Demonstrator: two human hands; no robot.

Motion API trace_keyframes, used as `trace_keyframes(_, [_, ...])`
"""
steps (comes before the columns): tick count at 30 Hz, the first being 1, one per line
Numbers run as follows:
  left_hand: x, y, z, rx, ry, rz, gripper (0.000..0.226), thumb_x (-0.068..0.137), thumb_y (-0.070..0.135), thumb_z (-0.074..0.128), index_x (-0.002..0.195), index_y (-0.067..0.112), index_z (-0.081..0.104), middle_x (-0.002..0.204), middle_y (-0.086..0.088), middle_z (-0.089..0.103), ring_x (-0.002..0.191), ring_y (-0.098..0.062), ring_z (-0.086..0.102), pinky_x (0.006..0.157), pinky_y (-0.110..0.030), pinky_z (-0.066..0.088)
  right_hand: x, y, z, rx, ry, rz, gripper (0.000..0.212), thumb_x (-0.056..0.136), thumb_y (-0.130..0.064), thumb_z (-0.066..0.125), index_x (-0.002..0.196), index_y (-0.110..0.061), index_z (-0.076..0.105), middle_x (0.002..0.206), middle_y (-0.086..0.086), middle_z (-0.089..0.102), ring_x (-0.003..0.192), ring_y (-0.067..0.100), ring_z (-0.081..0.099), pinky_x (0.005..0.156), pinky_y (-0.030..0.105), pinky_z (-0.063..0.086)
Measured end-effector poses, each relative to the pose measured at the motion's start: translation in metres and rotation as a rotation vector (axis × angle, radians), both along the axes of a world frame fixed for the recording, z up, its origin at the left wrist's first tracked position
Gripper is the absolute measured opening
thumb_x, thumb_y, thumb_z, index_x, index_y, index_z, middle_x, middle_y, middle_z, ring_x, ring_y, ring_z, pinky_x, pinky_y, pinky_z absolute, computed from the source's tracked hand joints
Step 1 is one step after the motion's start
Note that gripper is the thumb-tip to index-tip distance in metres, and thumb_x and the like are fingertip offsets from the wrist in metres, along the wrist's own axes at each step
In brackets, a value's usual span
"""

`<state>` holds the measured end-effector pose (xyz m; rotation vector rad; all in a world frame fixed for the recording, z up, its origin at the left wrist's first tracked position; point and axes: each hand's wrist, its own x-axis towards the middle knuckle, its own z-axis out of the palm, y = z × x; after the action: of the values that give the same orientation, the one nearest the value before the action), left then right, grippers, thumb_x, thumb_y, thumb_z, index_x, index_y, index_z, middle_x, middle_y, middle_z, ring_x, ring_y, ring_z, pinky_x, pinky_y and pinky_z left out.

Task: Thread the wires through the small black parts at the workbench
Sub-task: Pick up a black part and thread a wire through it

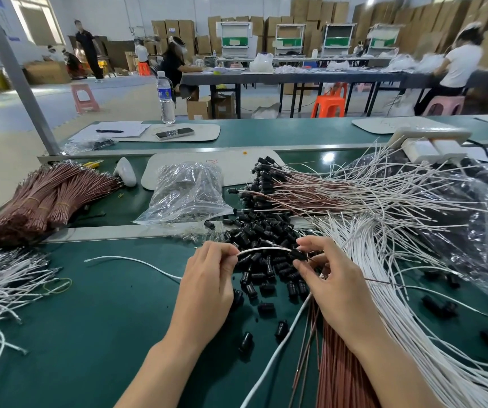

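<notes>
A short white wire arcs between the hands. The left hand pinches one end, and the right hand pinches a small black part at the other. Beneath them, loose black parts, short and cylindrical, lie heaped on the green table. White wires fan out to the right, and reddish-brown wires lie bunched under the right wrist.

Both bare forearms reach in from the lower edge, backs of the hands turned up, the left hand pinching a white wire at its curled fingertips (knuckles bent), the right hand close beside it pinching a small black part.
</notes>
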<state>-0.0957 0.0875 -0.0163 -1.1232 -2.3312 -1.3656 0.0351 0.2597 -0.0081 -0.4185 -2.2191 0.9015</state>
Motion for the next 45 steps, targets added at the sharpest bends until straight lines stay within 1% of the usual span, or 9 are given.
trace_keyframes(3, [0.001,0.000,0.000,-0.029,-0.003,-0.016,0.022,0.102,0.014,0.056,0.101,0.035,0.051,0.099,0.023,0.054,0.097,-0.007,0.052,0.084,-0.026,0.043,0.000,0.000,0.001,0.000,0.002,0.002,0.048,0.089,-0.021,0.075,0.112,-0.055,0.051,0.113,-0.035,0.059,0.094,-0.011,0.061,0.070,0.002,0.044])
trace_keyframes(8, [0.002,0.000,0.002,-0.076,0.112,0.031,0.014,0.100,0.009,0.059,0.102,0.023,0.060,0.095,0.018,0.055,0.094,0.005,0.047,0.085,-0.017,0.036,0.000,0.000,0.000,0.050,0.018,-0.009,0.042,0.088,-0.018,0.076,0.109,-0.047,0.056,0.096,-0.030,0.061,0.089,-0.013,0.061,0.066,0.000,0.043])
trace_keyframes(19, [0.003,0.002,0.001,-0.132,0.242,0.053,0.013,0.097,0.014,0.048,0.095,0.016,0.061,0.089,0.010,0.057,0.081,-0.009,0.047,0.081,-0.025,0.038,0.000,0.003,-0.001,0.088,-0.051,-0.021,0.028,0.090,-0.022,0.074,0.113,-0.036,0.065,0.105,-0.030,0.059,0.080,0.002,0.064,0.074,0.013,0.052])
trace_keyframes(25, [0.003,0.002,0.002,-0.115,0.241,0.036,0.010,0.099,0.013,0.048,0.098,0.016,0.057,0.090,0.010,0.053,0.082,-0.009,0.044,0.080,-0.026,0.038,0.002,0.001,0.002,0.020,-0.033,-0.011,0.031,0.091,-0.048,0.060,0.121,-0.039,0.065,0.110,-0.035,0.060,0.104,-0.012,0.058,0.078,0.004,0.046])
trace_keyframes(29, [0.004,0.001,0.001,-0.119,0.197,-0.041,0.008,0.103,0.017,0.050,0.103,0.024,0.053,0.092,0.014,0.053,0.081,-0.010,0.048,0.076,-0.025,0.039,0.003,0.002,0.004,-0.070,0.008,-0.019,0.034,0.086,-0.059,0.055,0.117,-0.048,0.063,0.095,-0.030,0.064,0.095,-0.008,0.062,0.072,0.010,0.047])
trace_keyframes(31, [0.005,0.000,-0.001,-0.139,0.164,-0.073,0.007,0.104,0.027,0.050,0.107,0.034,0.048,0.090,0.021,0.053,0.079,-0.009,0.050,0.072,-0.022,0.039,0.003,0.001,0.005,-0.075,0.008,-0.018,0.035,0.085,-0.060,0.055,0.116,-0.049,0.063,0.100,-0.032,0.065,0.093,-0.007,0.062,0.070,0.009,0.047])
trace_keyframes(35, [0.007,0.001,-0.001,-0.134,0.180,-0.119,0.015,0.102,0.049,0.039,0.111,0.039,0.045,0.078,0.026,0.052,0.073,-0.008,0.052,0.065,-0.017,0.039,0.002,-0.003,0.005,-0.045,-0.028,0.036,0.030,0.087,-0.052,0.062,0.116,-0.045,0.066,0.112,-0.042,0.058,0.098,-0.012,0.061,0.075,0.002,0.044])
trace_keyframes(40, [0.010,0.003,0.001,-0.072,0.226,-0.119,0.006,0.102,0.039,0.050,0.105,0.035,0.050,0.077,0.015,0.060,0.060,-0.012,0.052,0.054,-0.025,0.044,0.002,-0.004,0.003,-0.022,-0.064,0.084,0.027,0.090,-0.031,0.074,0.114,-0.042,0.068,0.114,-0.042,0.058,0.098,-0.014,0.060,0.076,0.001,0.043])
trace_keyframes(45, [0.009,0.002,0.002,-0.108,0.251,-0.098,0.006,0.105,0.039,0.046,0.105,0.034,0.050,0.064,0.009,0.056,0.054,-0.013,0.045,0.047,-0.028,0.041,0.001,-0.004,0.003,-0.009,-0.045,0.083,0.028,0.089,-0.027,0.076,0.111,-0.043,0.068,0.113,-0.035,0.062,0.099,-0.010,0.062,0.078,0.002,0.043])
